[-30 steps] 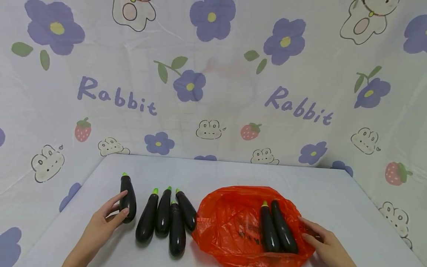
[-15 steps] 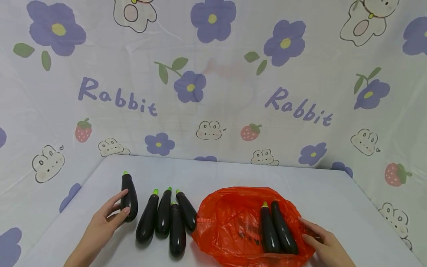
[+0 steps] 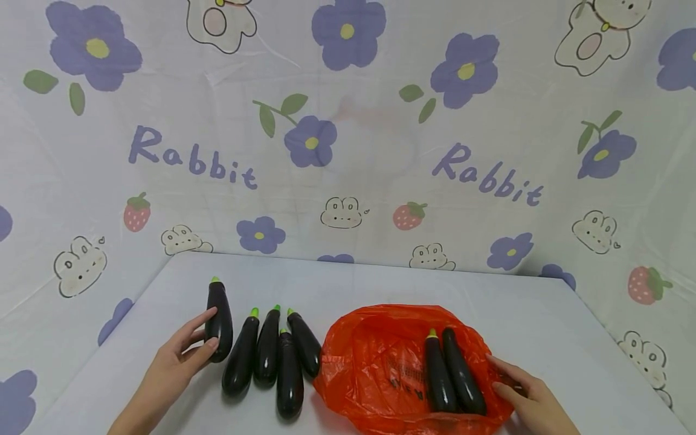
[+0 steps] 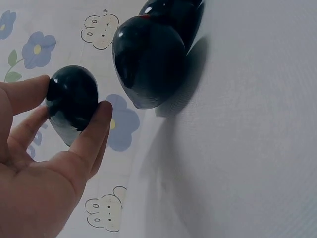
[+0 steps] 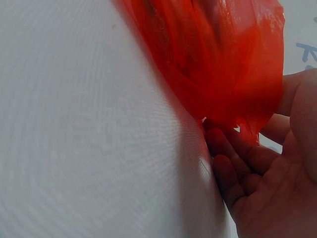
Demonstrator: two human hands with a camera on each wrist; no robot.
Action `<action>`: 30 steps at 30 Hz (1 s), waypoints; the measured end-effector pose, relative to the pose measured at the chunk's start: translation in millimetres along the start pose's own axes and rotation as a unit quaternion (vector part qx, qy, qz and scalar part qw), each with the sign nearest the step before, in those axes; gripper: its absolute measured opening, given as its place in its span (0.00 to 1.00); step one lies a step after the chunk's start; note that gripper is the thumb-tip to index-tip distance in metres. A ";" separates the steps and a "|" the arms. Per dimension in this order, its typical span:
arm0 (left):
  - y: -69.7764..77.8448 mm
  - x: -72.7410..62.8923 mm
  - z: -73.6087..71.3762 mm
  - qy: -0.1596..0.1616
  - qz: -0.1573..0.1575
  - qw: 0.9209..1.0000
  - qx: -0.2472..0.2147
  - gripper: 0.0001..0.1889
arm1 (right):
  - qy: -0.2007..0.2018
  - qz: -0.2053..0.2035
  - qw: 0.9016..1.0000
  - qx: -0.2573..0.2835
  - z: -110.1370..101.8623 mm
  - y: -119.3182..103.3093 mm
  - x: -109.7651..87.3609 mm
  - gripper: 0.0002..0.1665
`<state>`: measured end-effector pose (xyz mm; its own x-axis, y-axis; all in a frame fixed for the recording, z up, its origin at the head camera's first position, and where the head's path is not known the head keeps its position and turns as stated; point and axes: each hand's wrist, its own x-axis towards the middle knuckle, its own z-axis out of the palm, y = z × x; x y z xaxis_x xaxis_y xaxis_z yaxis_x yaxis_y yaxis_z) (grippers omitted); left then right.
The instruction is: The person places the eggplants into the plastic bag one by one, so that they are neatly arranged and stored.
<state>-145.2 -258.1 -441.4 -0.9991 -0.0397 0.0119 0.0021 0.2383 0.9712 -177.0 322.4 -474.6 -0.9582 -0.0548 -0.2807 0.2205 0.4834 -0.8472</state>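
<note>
In the head view, my left hand [image 3: 176, 362] holds a dark eggplant [image 3: 220, 326] upright between thumb and fingers, its green stem end on top. The left wrist view shows the rounded bottom of this held eggplant [image 4: 74, 99] off the table, thumb on one side and fingers on the other. Just right of it several more eggplants [image 3: 266, 350] lie close together. My right hand [image 3: 535, 399] grips the right side of an open red plastic bag [image 3: 375, 362], with two eggplants [image 3: 457, 374] inside. In the right wrist view, bag film [image 5: 223, 74] hangs between the fingers.
A white table [image 3: 304, 281] carries everything. Behind it hangs a cloth backdrop [image 3: 370, 151] printed with flowers, rabbits and strawberries. The bag's left rim lies close beside the rightmost loose eggplant [image 3: 304, 344].
My left hand has moved right with the eggplant, closer to the loose group. The right hand and the bag have stayed in place.
</note>
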 end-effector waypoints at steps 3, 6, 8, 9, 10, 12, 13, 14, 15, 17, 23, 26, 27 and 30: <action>0.1 -0.7 2.0 -0.005 0.000 1.000 -0.005 0.33 | 0.000 0.004 1.000 0.003 -0.1 0.7 0.0 0.34; 0.2 -1.0 3.5 -0.011 0.003 1.000 -0.013 0.33 | 0.001 0.005 1.000 0.004 -0.2 1.4 -0.3 0.34; 0.4 -0.8 4.3 -0.014 0.004 1.000 -0.019 0.32 | 0.000 0.004 1.000 0.004 -0.4 1.9 -0.6 0.34; 0.5 -0.7 4.7 -0.016 0.004 1.000 -0.021 0.32 | 0.001 0.002 1.000 0.001 -0.6 2.0 -0.7 0.34; 0.7 -0.6 5.1 -0.017 0.003 1.000 -0.023 0.32 | 0.001 0.001 1.000 0.001 -0.7 2.3 -0.8 0.34; 1.1 -0.5 6.0 -0.019 0.000 1.000 -0.025 0.33 | 0.000 0.000 1.000 0.001 -0.8 2.7 -1.1 0.33; 1.4 -0.6 6.3 -0.020 -0.001 0.999 -0.025 0.33 | -0.001 0.000 1.000 0.001 -0.9 2.9 -1.2 0.33; 1.7 -0.6 6.7 -0.020 -0.002 0.999 -0.025 0.33 | 0.000 0.000 1.000 0.001 -0.9 2.9 -1.2 0.34; 2.4 -0.9 7.2 -0.020 -0.005 1.000 -0.023 0.33 | -0.001 0.001 1.000 0.002 -0.8 3.1 -1.4 0.34; 3.7 -1.4 8.1 -0.018 -0.007 1.000 -0.018 0.33 | -0.001 0.003 1.000 0.006 -0.6 3.1 -1.3 0.34; 7.9 -4.2 14.1 -0.013 0.006 1.000 0.011 0.32 | 0.000 0.010 1.000 0.017 1.5 2.6 0.5 0.32; 12.2 -3.8 19.3 -0.017 0.000 1.000 0.012 0.32 | 0.002 0.012 1.000 0.007 1.2 1.2 0.0 0.32; 13.5 -3.7 20.9 -0.017 -0.001 1.000 0.013 0.32 | 0.005 0.015 1.000 0.003 1.1 0.6 0.0 0.32; 16.0 -3.7 25.2 -0.015 0.002 1.000 0.023 0.32 | 0.006 0.015 1.000 -0.007 1.2 -0.6 0.3 0.32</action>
<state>-142.6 -229.7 -431.9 -0.9999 -0.0089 0.0081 0.0053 0.2829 0.9591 -177.2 321.0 -474.7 -0.9534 -0.0293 -0.3002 0.2467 0.4972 -0.8318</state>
